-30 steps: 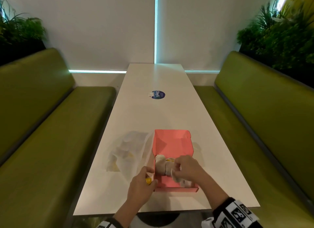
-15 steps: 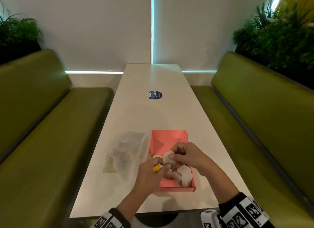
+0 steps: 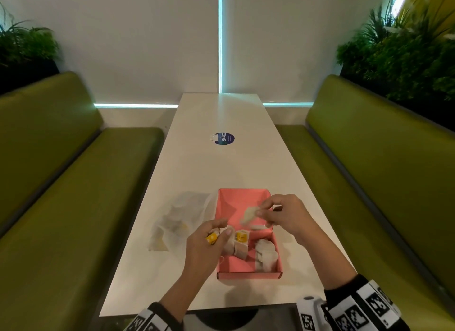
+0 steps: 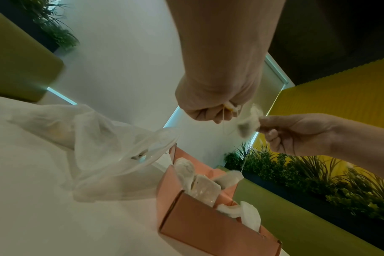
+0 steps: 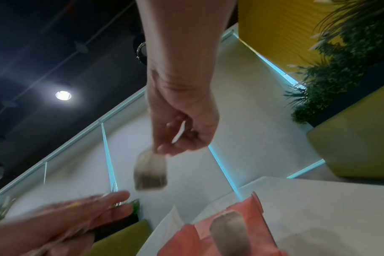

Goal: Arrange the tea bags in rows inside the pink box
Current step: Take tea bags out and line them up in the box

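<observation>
Tea bag (image 3: 249, 215) hangs below R hand (image 3: 283, 217) grip, above pink box (image 3: 248, 272).

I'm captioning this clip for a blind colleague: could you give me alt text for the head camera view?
Over an open pink box on a white table, the right hand pinches a tea bag while the left hand holds a yellow tag. More tea bags lie loosely inside; a clear plastic bag lies left of it, between green benches.

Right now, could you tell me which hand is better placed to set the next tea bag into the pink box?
Right hand: it pinches a tea bag above the pink box.
</observation>
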Action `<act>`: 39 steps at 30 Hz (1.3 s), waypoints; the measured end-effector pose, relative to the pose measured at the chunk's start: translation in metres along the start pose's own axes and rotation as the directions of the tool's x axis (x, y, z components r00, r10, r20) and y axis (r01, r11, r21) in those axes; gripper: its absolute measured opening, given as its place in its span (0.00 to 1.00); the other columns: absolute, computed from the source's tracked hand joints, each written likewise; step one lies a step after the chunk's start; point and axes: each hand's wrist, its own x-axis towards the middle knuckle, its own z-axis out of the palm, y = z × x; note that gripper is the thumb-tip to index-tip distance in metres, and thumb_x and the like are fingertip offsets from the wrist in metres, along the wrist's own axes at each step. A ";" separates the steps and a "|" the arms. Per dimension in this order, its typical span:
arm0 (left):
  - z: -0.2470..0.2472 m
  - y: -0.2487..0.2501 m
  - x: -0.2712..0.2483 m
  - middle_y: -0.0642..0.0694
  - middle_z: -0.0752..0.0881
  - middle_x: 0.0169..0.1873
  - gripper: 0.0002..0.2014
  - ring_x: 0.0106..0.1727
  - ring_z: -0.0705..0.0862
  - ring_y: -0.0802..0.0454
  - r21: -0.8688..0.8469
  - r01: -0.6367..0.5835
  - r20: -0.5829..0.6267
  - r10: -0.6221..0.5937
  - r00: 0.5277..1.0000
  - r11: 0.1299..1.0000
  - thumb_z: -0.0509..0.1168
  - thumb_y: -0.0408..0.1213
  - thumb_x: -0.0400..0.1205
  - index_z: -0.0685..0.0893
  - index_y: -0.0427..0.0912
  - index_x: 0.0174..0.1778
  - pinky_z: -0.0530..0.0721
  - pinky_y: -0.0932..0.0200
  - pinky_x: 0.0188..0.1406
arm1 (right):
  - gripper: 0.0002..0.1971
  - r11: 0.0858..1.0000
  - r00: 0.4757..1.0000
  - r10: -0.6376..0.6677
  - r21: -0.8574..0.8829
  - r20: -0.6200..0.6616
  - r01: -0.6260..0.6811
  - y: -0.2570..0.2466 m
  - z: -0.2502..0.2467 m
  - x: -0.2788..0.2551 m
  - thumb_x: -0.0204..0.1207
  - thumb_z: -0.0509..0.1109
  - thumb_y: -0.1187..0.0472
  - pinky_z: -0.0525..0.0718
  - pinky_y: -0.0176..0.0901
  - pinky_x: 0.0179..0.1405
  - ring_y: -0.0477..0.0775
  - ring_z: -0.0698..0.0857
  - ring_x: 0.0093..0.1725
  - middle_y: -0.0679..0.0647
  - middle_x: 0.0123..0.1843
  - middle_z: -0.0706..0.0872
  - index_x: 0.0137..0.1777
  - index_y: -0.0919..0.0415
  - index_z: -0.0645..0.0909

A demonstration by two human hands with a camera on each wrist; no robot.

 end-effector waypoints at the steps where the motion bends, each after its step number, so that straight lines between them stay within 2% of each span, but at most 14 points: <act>1: 0.000 0.001 0.000 0.60 0.88 0.49 0.09 0.54 0.84 0.65 -0.007 0.000 -0.004 0.000 1.000 1.000 0.73 0.38 0.76 0.87 0.56 0.49 0.78 0.79 0.48 | 0.08 1.000 0.997 0.001 -0.025 -0.071 -0.003 0.002 0.000 0.001 0.69 0.78 0.68 0.77 0.32 0.30 0.46 0.79 0.26 0.50 0.36 0.85 0.33 0.58 0.84; 3: 0.000 0.001 0.000 0.59 0.88 0.49 0.09 0.53 0.84 0.65 -0.003 -0.008 -0.006 0.008 1.000 1.000 0.73 0.39 0.76 0.86 0.57 0.48 0.76 0.82 0.46 | 0.09 1.000 0.984 -0.003 -0.013 -0.176 0.000 0.006 0.000 0.002 0.70 0.77 0.67 0.75 0.30 0.28 0.46 0.78 0.27 0.48 0.34 0.84 0.32 0.57 0.83; 6: 0.001 0.004 -0.001 0.62 0.87 0.50 0.10 0.54 0.82 0.69 0.025 -0.027 0.018 0.027 0.999 0.999 0.72 0.39 0.77 0.85 0.60 0.50 0.75 0.83 0.47 | 0.06 1.000 1.000 0.023 0.020 -0.014 -0.023 0.008 0.002 -0.002 0.71 0.75 0.69 0.75 0.33 0.25 0.47 0.81 0.23 0.51 0.31 0.85 0.36 0.61 0.83; 10: 0.004 0.012 -0.001 0.69 0.83 0.52 0.16 0.57 0.78 0.79 0.039 -0.065 0.097 0.061 0.993 0.997 0.72 0.41 0.77 0.82 0.62 0.58 0.72 0.84 0.51 | 0.04 0.996 0.996 0.048 0.075 0.069 -0.053 0.010 0.005 -0.006 0.73 0.73 0.70 0.75 0.34 0.23 0.50 0.82 0.22 0.54 0.30 0.84 0.40 0.65 0.81; 13: 0.008 0.017 0.001 0.66 0.85 0.55 0.18 0.59 0.80 0.74 0.057 -0.100 0.138 0.091 0.986 0.993 0.71 0.44 0.77 0.81 0.58 0.64 0.74 0.81 0.53 | 0.05 0.993 0.986 0.061 0.093 0.154 -0.076 0.009 0.008 -0.009 0.73 0.73 0.70 0.77 0.34 0.23 0.51 0.82 0.23 0.55 0.30 0.84 0.39 0.63 0.81; 15: 0.010 0.020 0.003 0.65 0.87 0.49 0.15 0.52 0.84 0.69 0.050 -0.100 0.143 0.092 0.986 0.994 0.71 0.44 0.77 0.84 0.57 0.60 0.79 0.76 0.50 | 0.06 0.991 0.975 0.054 0.104 0.218 -0.078 0.008 0.009 -0.011 0.74 0.73 0.70 0.77 0.34 0.24 0.51 0.83 0.23 0.55 0.30 0.84 0.38 0.62 0.81; 18: 0.013 0.022 0.006 0.61 0.87 0.31 0.02 0.31 0.85 0.58 0.021 -0.072 0.128 0.069 0.989 0.997 0.71 0.42 0.78 0.89 0.54 0.44 0.82 0.61 0.32 | 0.04 0.996 0.964 0.039 0.064 0.262 -0.058 0.007 0.011 -0.014 0.75 0.72 0.69 0.77 0.34 0.26 0.50 0.83 0.25 0.54 0.31 0.85 0.40 0.62 0.83; 22: 0.013 0.022 0.004 0.57 0.85 0.25 0.05 0.30 0.86 0.51 0.020 -0.052 0.123 0.049 0.991 0.998 0.71 0.40 0.78 0.88 0.51 0.37 0.81 0.56 0.29 | 0.06 0.993 0.971 0.090 -0.099 0.223 -0.069 0.013 0.011 -0.011 0.74 0.69 0.71 0.79 0.39 0.29 0.49 0.83 0.25 0.52 0.32 0.86 0.39 0.61 0.83; 25: 0.010 0.022 0.004 0.59 0.85 0.26 0.07 0.30 0.83 0.62 0.056 -0.065 0.086 0.060 0.995 0.996 0.71 0.40 0.78 0.86 0.55 0.35 0.80 0.68 0.32 | 0.07 0.940 0.978 0.132 -0.334 0.161 -0.071 0.024 0.007 -0.006 0.73 0.67 0.71 0.83 0.44 0.36 0.49 0.83 0.24 0.52 0.33 0.87 0.39 0.61 0.82; 28: 0.005 0.024 0.004 0.45 0.87 0.32 0.05 0.27 0.81 0.63 0.013 -0.023 0.084 0.022 0.996 1.000 0.71 0.38 0.78 0.87 0.51 0.37 0.78 0.72 0.24 | 0.06 0.765 0.970 0.195 -0.642 0.144 -0.058 0.039 0.006 -0.001 0.75 0.65 0.67 0.83 0.42 0.42 0.52 0.86 0.37 0.52 0.44 0.88 0.46 0.59 0.83; 30: 0.003 0.026 0.003 0.44 0.86 0.33 0.05 0.25 0.82 0.63 0.008 -0.014 0.109 0.013 0.994 1.000 0.71 0.37 0.78 0.87 0.50 0.37 0.78 0.72 0.22 | 0.10 0.649 0.976 0.200 -0.758 0.091 -0.062 0.044 0.008 -0.002 0.75 0.65 0.64 0.80 0.40 0.46 0.53 0.85 0.51 0.50 0.54 0.86 0.53 0.55 0.83; 33: 0.003 0.026 0.001 0.48 0.87 0.35 0.06 0.27 0.84 0.62 0.015 -0.006 0.139 0.003 0.990 1.000 0.71 0.37 0.78 0.87 0.51 0.36 0.80 0.68 0.25 | 0.13 0.782 0.992 0.085 -0.623 0.098 -0.006 0.033 0.011 -0.003 0.78 0.67 0.60 0.77 0.35 0.52 0.48 0.82 0.55 0.46 0.58 0.84 0.61 0.54 0.81; 36: 0.005 0.024 0.002 0.48 0.88 0.35 0.05 0.29 0.87 0.51 -0.009 0.009 0.151 -0.008 0.989 1.000 0.71 0.39 0.78 0.88 0.52 0.36 0.83 0.60 0.28 | 0.09 0.985 0.990 -0.030 -0.163 0.137 0.053 0.010 0.015 -0.010 0.78 0.69 0.57 0.78 0.33 0.49 0.45 0.83 0.50 0.44 0.53 0.86 0.58 0.51 0.83; 39: 0.006 0.024 0.003 0.52 0.89 0.33 0.07 0.35 0.87 0.47 -0.004 -0.012 0.153 0.013 0.988 1.000 0.72 0.38 0.77 0.89 0.55 0.36 0.85 0.59 0.34 | 0.12 0.993 0.946 -0.051 -0.080 0.319 0.081 0.004 0.020 -0.013 0.74 0.74 0.55 0.79 0.32 0.45 0.44 0.84 0.49 0.46 0.52 0.87 0.58 0.47 0.81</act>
